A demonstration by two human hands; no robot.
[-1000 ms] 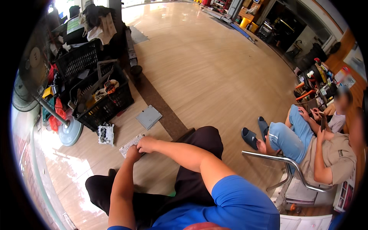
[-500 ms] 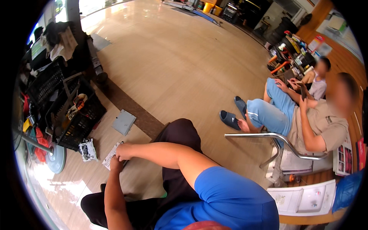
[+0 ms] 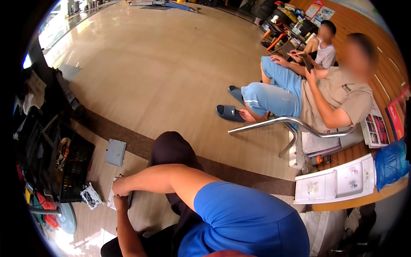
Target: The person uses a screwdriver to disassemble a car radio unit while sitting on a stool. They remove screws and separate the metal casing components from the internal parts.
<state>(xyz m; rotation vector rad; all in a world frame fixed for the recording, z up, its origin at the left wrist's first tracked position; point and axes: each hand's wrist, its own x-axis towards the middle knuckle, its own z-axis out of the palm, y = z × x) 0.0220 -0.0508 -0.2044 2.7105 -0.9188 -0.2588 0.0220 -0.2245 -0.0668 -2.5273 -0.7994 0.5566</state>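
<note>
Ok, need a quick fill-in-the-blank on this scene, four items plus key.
1. Of the left hand and the right hand, the ____ one is nearer the flat panel.
2. The pale plate shows on the ____ side of both hands.
3. The flat panel is ____ in colour.
4. The right arm's sleeve is ____ in colour.

Missing words: right; left; grey; blue.
</note>
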